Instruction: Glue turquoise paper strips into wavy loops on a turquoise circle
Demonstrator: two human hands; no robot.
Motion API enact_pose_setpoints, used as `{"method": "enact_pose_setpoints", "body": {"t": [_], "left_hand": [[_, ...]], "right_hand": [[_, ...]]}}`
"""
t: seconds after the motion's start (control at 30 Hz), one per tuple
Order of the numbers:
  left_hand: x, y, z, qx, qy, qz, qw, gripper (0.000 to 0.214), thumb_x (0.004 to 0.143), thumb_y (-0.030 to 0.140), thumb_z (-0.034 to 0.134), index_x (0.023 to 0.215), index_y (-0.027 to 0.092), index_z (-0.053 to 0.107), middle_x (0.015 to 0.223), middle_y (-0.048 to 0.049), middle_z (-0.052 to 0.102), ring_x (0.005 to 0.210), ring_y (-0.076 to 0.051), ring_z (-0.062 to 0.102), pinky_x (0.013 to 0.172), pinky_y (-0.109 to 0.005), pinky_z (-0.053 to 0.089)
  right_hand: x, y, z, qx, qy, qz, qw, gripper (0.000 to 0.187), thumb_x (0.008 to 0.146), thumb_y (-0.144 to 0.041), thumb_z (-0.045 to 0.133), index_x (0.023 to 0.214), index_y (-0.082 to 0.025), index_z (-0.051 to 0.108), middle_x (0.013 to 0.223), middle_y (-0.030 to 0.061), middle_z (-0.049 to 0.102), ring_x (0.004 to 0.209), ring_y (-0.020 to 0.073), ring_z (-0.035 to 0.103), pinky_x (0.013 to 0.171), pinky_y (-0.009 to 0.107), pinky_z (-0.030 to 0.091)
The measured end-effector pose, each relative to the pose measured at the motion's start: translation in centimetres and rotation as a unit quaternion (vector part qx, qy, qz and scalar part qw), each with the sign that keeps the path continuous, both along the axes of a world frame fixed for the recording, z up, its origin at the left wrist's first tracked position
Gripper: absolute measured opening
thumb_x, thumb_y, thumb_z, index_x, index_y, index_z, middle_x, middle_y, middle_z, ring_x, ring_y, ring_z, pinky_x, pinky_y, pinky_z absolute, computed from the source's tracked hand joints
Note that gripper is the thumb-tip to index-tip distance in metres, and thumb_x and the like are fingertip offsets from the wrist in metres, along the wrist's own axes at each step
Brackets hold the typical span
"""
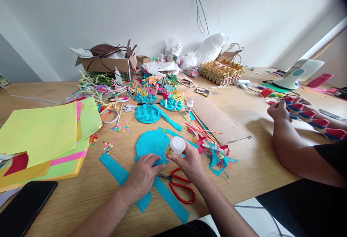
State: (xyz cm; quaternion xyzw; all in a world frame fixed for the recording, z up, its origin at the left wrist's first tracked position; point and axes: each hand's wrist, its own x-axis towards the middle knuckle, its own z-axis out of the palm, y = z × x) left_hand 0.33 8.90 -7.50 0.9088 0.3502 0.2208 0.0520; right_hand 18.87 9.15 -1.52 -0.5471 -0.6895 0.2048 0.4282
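Observation:
My right hand (191, 159) is wrapped round a white glue bottle (176, 146), tilted over the right side of a blue paper circle (150, 141). Where its nozzle points is hidden. My left hand (145, 175) lies on the circle's lower edge, fingers stretched over the paper and thumb apart. Beneath and beside that hand run blue paper strips (172, 199), with another blue strip (115, 168) to its left. Red-handled scissors (181, 186) rest on the table between my forearms, blades near my left thumb.
Behind stand a woven blue disc (148, 114), paper-fish pieces (170, 101) and a second glue bottle (189, 106). Paper scraps (217, 153) and cardboard (217, 117) lie right, coloured sheets (40, 132) and a phone (27, 208) left. A co-worker's hands (280, 111) hold a red-and-blue piece.

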Motion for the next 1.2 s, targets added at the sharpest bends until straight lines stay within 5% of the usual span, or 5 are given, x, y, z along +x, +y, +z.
{"method": "enact_pose_setpoints", "body": {"t": [0.87,1.2], "left_hand": [[0.1,0.0,0.2,-0.002,-0.006,0.002,1.000,0.032,0.081,0.007,0.047,0.101,0.026,0.062,0.109,-0.0061,0.058,0.104,-0.022,0.050,0.084,-0.044,0.046],[-0.2,0.0,1.3,0.003,0.000,-0.019,1.000,0.036,0.079,0.002,0.041,0.102,0.021,0.062,0.108,-0.0075,0.059,0.103,-0.022,0.050,0.085,-0.041,0.047]], "right_hand": [[0.2,0.0,-0.2,-0.003,-0.004,-0.004,1.000,0.026,0.069,-0.041,0.065,0.075,-0.017,0.055,0.068,-0.0002,0.057,0.059,0.0126,0.049,0.053,0.022,0.041],[0.7,0.4,0.6,-0.027,0.081,-0.016,0.996,0.031,0.069,-0.045,0.064,0.079,-0.017,0.054,0.072,0.0023,0.060,0.064,0.0164,0.054,0.056,0.026,0.044]]}}
